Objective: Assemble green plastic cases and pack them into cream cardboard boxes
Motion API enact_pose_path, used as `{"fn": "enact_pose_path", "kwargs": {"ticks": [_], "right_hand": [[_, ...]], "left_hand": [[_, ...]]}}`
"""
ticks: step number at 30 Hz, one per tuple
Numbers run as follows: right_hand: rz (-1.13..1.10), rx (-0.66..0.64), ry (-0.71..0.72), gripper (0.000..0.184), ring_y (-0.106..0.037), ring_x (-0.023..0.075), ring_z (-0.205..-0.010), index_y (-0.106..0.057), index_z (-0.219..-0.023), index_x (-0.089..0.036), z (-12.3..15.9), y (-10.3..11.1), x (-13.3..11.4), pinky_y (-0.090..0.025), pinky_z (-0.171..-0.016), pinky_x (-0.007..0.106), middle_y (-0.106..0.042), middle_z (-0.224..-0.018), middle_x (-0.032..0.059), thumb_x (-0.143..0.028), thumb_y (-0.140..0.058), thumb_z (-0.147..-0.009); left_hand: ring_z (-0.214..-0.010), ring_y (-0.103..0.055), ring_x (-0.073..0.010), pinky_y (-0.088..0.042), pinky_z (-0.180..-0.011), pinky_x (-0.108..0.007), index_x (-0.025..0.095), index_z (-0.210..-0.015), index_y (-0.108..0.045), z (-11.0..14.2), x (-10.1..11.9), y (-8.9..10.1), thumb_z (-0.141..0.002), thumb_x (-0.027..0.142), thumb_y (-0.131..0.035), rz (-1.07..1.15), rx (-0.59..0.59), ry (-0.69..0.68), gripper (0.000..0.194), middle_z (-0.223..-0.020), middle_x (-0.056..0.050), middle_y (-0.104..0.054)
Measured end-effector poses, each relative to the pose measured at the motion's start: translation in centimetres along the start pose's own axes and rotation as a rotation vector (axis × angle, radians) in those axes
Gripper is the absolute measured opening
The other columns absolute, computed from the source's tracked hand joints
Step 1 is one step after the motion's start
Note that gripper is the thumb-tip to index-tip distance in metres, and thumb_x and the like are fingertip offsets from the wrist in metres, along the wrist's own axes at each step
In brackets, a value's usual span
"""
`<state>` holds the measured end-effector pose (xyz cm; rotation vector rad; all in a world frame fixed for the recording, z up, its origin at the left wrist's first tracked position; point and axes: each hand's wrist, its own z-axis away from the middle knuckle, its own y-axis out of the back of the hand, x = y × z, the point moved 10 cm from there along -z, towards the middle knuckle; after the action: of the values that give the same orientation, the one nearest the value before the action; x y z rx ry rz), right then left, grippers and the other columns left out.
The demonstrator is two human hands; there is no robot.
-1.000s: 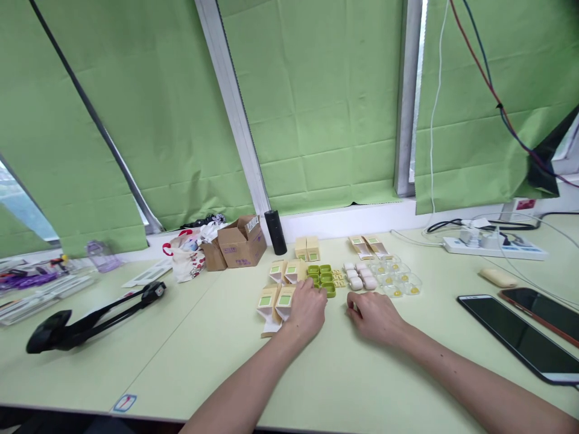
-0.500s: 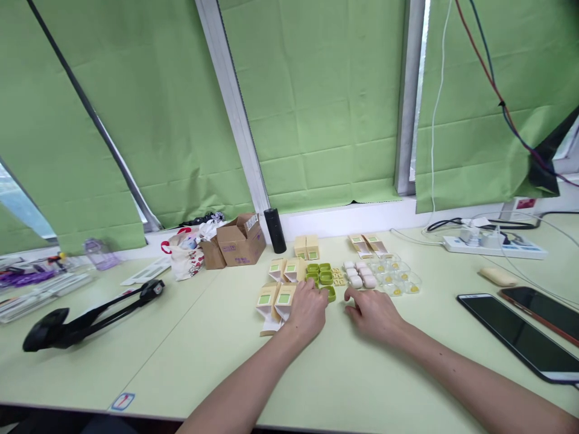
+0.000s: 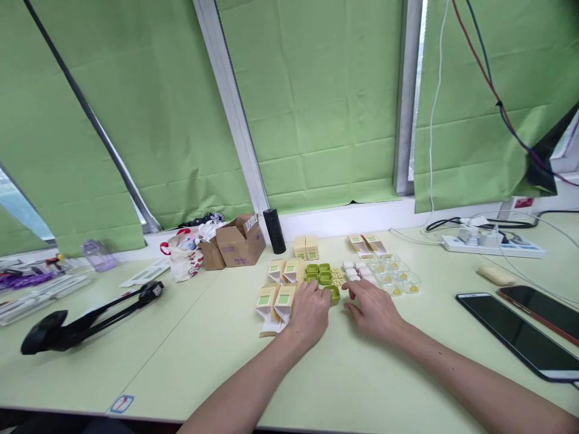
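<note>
My left hand (image 3: 310, 310) has its fingers bent, closed on the left side of a small green square tray (image 3: 333, 294) on the table. To the right of that tray is my right hand (image 3: 371, 306), its index finger and thumb apart with nothing visible between them; the other fingers are curled out of sight. Just beyond are more small green trays (image 3: 324, 272), small yellow pieces (image 3: 338, 277) and pale pink and white rounded blocks (image 3: 351, 270), partly hidden by my right hand. Clear plastic shells with yellow centres (image 3: 400, 276) lie farther right.
Cream cartons with green labels (image 3: 284, 299) stand left of my left hand, and more cream boxes (image 3: 306, 248) behind. A black cylinder (image 3: 274, 231) and a cardboard box (image 3: 239, 240) are at the back. Phones (image 3: 520, 334) and a power strip (image 3: 493, 243) are at right.
The green tray in my left hand has shifted slightly right and toward me. My right hand has come a little closer to it and covers more of the pale blocks.
</note>
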<state>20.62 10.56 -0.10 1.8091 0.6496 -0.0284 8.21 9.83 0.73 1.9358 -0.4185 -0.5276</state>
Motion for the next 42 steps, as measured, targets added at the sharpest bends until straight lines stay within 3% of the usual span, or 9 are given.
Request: {"fn": "enact_pose_path", "kwargs": {"ticks": [6,17,20,25,30,42], "right_hand": [[-0.116,0.182,0.155,0.044,-0.063,0.0326,-0.122,-0.059,-0.135,-0.019,0.1,0.9,-0.4,-0.053,-0.1,0.047,-0.07,-0.131,0.0152,-0.02,-0.066,-0.091],[-0.376,0.322,0.203,0.047,-0.068,0.0312,-0.109,-0.055,-0.138,-0.024,0.2,1.4,0.6,-0.06,-0.092,0.052,-0.07,-0.128,0.0132,-0.021,-0.063,-0.093],[-0.448,0.387,0.2,0.048,-0.067,0.0309,-0.11,-0.053,-0.141,-0.027,0.4,2.3,0.7,-0.06,-0.089,0.05,-0.071,-0.126,0.0114,-0.024,-0.064,-0.095],[-0.491,0.474,0.234,0.051,-0.066,0.0307,-0.112,-0.05,-0.145,-0.029,1.0,3.8,0.1,-0.059,-0.087,0.048,-0.071,-0.126,0.0108,-0.024,-0.065,-0.097],[-0.514,0.497,0.289,0.051,-0.065,0.0301,-0.112,-0.049,-0.145,-0.029,1.5,4.3,-0.5,-0.059,-0.081,0.044,-0.072,-0.126,0.011,-0.023,-0.063,-0.097],[-0.533,0.527,0.305,0.047,-0.067,0.0284,-0.108,-0.052,-0.143,-0.03,1.9,4.8,-0.6,-0.059,-0.08,0.041,-0.072,-0.125,0.0105,-0.026,-0.065,-0.098]], "left_hand": [[-0.085,-0.059,-0.0265,-0.04,-0.073,-0.041,0.019,-0.088,-0.068,0.5,1.2,1.7,-0.1,0.007,-0.053,0.013,0.194,-0.09,0.023,-0.074,-0.007,-0.066],[-0.078,-0.056,-0.0242,-0.036,-0.069,-0.039,0.018,-0.093,-0.066,1.4,2.3,4.9,-0.104,0.01,-0.052,0.103,0.428,-0.153,0.02,-0.073,-0.006,-0.067],[-0.085,-0.057,-0.0269,-0.041,-0.073,-0.04,0.018,-0.108,-0.066,1.7,1.4,5.9,-0.101,0.012,-0.055,0.214,0.487,-0.086,0.014,-0.082,-0.008,-0.07],[-0.105,-0.057,-0.0335,-0.05,-0.086,-0.049,0.02,-0.121,-0.058,2.3,0.0,6.7,-0.094,0.013,-0.062,0.363,0.568,0.003,0.028,-0.104,-0.012,-0.072],[-0.118,-0.056,-0.0352,-0.053,-0.097,-0.056,0.022,-0.14,-0.049,2.4,-0.1,6.6,-0.093,0.011,-0.063,0.421,0.597,-0.018,0.051,-0.131,-0.015,-0.069],[-0.114,-0.062,-0.0323,-0.056,-0.094,-0.053,0.024,-0.135,-0.056,2.6,0.4,6.9,-0.096,0.008,-0.061,0.419,0.64,-0.079,0.041,-0.126,-0.011,-0.074]]}}
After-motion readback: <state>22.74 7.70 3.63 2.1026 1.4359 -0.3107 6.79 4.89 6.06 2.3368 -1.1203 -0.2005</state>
